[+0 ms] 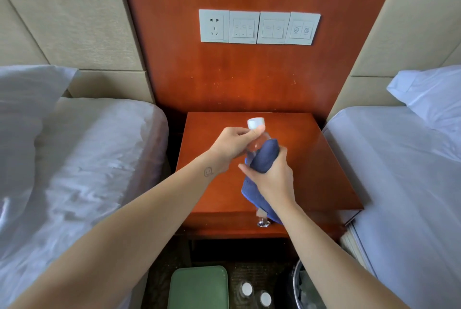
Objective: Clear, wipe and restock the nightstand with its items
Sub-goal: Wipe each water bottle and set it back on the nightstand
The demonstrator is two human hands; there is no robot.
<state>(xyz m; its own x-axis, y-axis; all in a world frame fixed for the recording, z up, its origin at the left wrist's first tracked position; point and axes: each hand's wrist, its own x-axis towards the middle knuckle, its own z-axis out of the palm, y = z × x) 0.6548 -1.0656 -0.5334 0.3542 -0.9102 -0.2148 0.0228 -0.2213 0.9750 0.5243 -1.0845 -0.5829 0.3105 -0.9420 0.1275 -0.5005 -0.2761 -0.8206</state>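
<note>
Bottle (260,143) in left hand (235,146), switch markings (301,30) illegible

Red-brown wood panel (249,79) dead centre, glossy under soft light, and high on it a row of four white switch plates (259,27). Left of the panel: beige padded wall (62,22), the white-sheeted left bed (87,159), the left pillow (30,89). Right of the panel, the twin: right bed (399,171), right pillow (431,91). Against the panel's foot, the matching table (324,171); lower still, dark carpet (159,276).
</note>
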